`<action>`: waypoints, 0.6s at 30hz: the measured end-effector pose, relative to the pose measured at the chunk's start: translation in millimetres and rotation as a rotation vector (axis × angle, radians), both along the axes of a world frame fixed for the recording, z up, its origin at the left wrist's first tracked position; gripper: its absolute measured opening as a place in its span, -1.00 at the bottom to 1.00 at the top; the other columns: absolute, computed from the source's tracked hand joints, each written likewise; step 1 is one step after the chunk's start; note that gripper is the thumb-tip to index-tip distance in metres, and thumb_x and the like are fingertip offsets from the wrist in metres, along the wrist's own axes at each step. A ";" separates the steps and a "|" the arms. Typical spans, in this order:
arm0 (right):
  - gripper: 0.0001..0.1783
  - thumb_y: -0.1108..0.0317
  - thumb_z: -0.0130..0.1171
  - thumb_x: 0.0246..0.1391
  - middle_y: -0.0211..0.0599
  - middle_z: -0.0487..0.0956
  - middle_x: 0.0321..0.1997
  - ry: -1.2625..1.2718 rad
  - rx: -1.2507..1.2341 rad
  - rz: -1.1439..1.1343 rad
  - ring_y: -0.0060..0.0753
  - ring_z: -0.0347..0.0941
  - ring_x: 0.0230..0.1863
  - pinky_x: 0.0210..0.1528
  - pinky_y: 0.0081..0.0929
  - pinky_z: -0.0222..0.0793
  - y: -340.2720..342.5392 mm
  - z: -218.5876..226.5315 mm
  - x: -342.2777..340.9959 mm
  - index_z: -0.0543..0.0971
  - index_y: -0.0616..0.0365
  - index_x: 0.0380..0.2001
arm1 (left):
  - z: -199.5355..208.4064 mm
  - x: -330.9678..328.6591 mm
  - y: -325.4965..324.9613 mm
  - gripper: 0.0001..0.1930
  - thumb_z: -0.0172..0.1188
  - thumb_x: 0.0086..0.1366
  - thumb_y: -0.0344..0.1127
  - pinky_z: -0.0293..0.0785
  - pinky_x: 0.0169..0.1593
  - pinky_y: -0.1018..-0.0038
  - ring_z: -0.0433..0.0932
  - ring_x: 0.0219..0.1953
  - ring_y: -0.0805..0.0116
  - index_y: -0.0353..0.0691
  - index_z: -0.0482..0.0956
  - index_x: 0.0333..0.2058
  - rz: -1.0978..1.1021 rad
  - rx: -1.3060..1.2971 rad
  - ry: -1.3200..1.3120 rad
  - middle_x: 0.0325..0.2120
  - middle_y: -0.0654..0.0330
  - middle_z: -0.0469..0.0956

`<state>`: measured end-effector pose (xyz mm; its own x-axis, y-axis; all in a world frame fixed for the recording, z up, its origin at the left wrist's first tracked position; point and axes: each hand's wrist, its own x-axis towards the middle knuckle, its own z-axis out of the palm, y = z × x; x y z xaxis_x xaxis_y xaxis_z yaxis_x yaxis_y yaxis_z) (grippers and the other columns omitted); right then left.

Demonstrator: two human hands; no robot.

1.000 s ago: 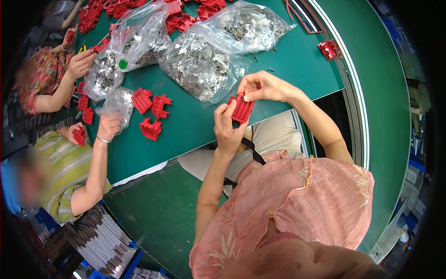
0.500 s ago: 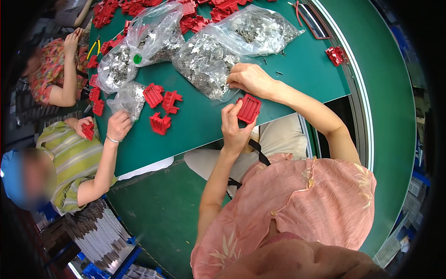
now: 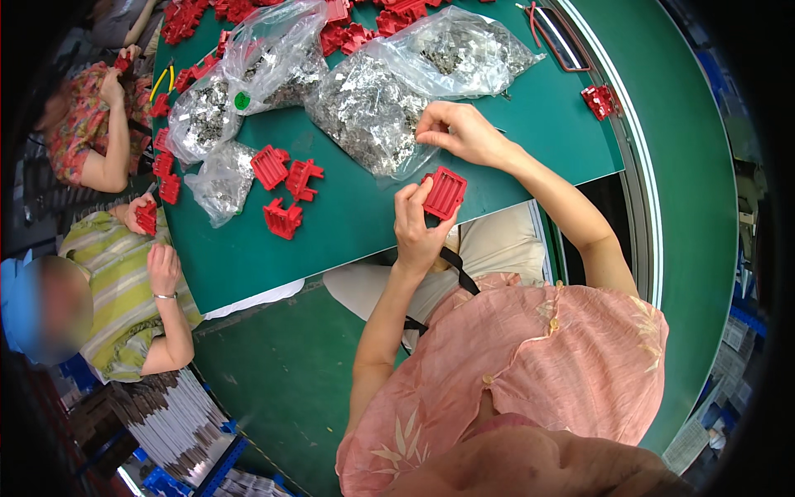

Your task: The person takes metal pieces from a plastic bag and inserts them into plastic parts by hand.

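Note:
A red plastic slotted housing (image 3: 445,195) is gripped by its left side in my left hand (image 3: 416,230), its slots facing up, just above the table's near edge. My right hand (image 3: 465,134) is closed in a pinch beside the clear bag of small metal parts (image 3: 364,112); whatever is between its fingertips is too small to make out. Behind that bag lies another clear bag of metal pieces (image 3: 464,54). To the left, a few loose red housings (image 3: 283,219) rest on the green table (image 3: 331,224).
More bags (image 3: 199,120) and a pile of red housings (image 3: 240,12) fill the far left. Yellow-handled pliers (image 3: 163,83) lie by the left edge. At right are a red-rimmed frame (image 3: 561,37) and another red part (image 3: 598,101). Two co-workers (image 3: 124,282) sit along the left side.
My right hand has moved slightly right and up, its fingers drawn off the bag. My left hand and the housing stay put. The nearer co-worker's hand has left the small bag.

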<state>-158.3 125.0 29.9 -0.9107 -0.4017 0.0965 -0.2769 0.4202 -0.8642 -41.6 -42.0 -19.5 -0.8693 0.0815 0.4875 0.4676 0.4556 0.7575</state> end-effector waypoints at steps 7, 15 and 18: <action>-0.88 0.43 0.29 0.13 -0.45 0.61 -0.32 -0.216 -0.162 -0.036 -0.75 0.41 -0.34 -0.29 -0.67 0.37 11.4 -9.7 1.3 0.55 0.21 -0.38 | 1.8 -1.3 2.5 -0.31 0.55 -0.15 -0.45 0.49 -0.07 0.27 0.49 -0.10 0.06 -0.29 0.47 0.03 0.030 -0.012 0.008 -0.14 0.01 0.44; -0.89 0.46 0.36 0.05 -0.47 0.60 -0.32 -0.421 -0.353 -0.130 -0.75 0.47 -0.31 -0.24 -0.71 0.41 23.6 9.6 57.5 0.66 0.24 -0.35 | 1.3 -0.7 7.2 -0.31 0.54 -0.13 -0.45 0.47 -0.10 0.27 0.47 -0.14 0.08 -0.31 0.46 0.03 0.168 0.008 0.007 -0.17 0.01 0.42; -0.86 0.49 0.37 0.01 -0.45 0.62 -0.37 -0.360 -0.314 -0.175 -0.70 0.48 -0.36 -0.25 -0.59 0.45 21.7 -5.5 76.0 0.63 0.26 -0.33 | -0.9 -0.2 7.7 -0.31 0.54 -0.13 -0.45 0.47 -0.10 0.28 0.47 -0.15 0.09 -0.31 0.45 0.04 0.174 -0.003 0.018 -0.17 0.02 0.41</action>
